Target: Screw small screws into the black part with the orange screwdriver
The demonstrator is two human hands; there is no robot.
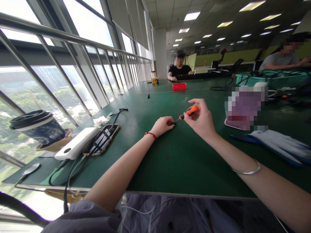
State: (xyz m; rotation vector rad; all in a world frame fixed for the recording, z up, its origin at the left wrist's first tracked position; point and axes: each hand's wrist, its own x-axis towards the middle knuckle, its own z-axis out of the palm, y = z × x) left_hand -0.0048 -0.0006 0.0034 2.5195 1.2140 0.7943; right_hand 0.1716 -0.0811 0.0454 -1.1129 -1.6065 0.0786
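My right hand is closed on the handle of an orange and black screwdriver. Its thin shaft slants down to the left, the tip meeting a small black part on the green table. That part is pinched in the fingers of my left hand, which rests on the tabletop. The part's exact kind is too small to make out, and the fingers cover some of it.
Left of my arm lie a phone, a white power bank, cables and a tilted cup. A glove and an upright phone are at right. Further back stand a red tray, a teal basket and two people.
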